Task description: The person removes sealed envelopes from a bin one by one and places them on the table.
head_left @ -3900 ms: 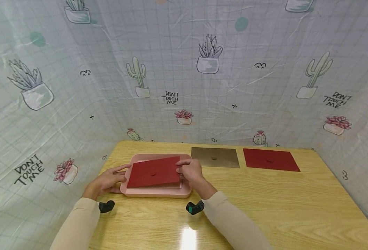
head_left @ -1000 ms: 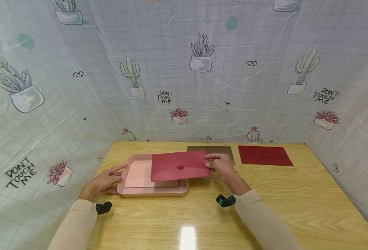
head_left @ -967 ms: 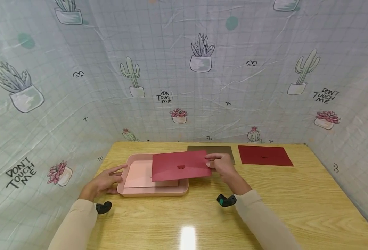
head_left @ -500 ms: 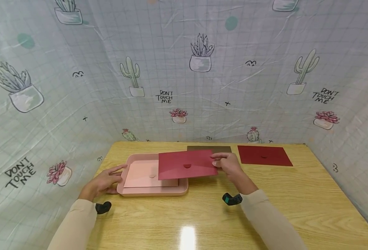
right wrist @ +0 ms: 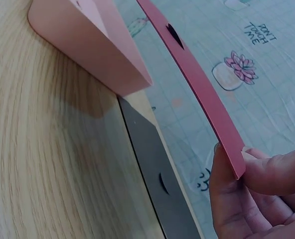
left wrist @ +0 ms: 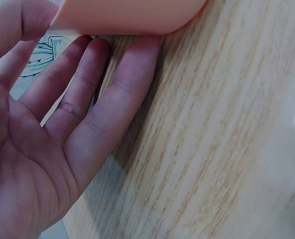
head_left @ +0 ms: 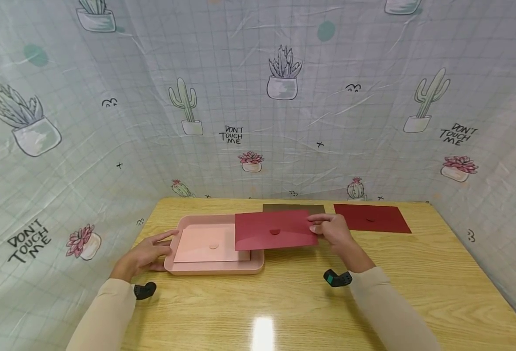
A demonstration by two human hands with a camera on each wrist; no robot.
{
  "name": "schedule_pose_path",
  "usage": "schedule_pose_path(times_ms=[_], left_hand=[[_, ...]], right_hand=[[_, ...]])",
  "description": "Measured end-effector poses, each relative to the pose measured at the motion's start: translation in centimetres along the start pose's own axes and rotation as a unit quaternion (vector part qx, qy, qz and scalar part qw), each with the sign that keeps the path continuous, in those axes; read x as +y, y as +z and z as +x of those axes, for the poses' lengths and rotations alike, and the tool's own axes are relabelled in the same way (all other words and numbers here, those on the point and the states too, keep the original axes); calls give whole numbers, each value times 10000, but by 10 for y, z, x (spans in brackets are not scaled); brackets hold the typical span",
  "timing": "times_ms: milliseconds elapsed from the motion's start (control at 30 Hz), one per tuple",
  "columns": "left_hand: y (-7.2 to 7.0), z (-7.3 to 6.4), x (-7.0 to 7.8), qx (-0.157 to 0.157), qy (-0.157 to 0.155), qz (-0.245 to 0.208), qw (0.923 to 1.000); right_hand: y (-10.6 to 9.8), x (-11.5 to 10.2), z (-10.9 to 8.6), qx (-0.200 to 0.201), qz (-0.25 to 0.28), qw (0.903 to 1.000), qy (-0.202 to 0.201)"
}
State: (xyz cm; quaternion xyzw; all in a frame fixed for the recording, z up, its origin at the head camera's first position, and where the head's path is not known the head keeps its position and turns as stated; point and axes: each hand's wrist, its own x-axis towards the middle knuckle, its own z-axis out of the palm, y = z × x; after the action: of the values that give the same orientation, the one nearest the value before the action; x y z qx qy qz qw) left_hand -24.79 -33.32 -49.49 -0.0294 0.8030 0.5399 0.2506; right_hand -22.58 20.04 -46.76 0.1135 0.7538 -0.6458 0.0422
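Envelope (head_left: pixel 266 224) juts left from right grip (head_left: pixel 335 229) (seemingly aloft).

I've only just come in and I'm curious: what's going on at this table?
A person's right hand pinches a crimson card by its right edge, raised off the table and partly over the pink tray. The left hand touches the tray's left end. A pale pink card lies inside the tray. Farther back, a brown card, partly hidden, and a dark red card lie on the table.
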Motion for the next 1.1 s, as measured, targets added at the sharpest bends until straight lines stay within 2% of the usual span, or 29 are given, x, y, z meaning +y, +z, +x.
schedule_pose_path(times_ms=[300,800,1100], left_hand=[[1,-3,1,-17,43,40,10000],[1,0,-3,-87,65,-19,9999],[-1,0,1,-45,17,71,10000]], right_hand=[[-17,5,1,-6,-77,10000,-38],[-45,8,-1,-133,-36,9999,-20],[-64,12,-4,-87,-100,9999,-2]])
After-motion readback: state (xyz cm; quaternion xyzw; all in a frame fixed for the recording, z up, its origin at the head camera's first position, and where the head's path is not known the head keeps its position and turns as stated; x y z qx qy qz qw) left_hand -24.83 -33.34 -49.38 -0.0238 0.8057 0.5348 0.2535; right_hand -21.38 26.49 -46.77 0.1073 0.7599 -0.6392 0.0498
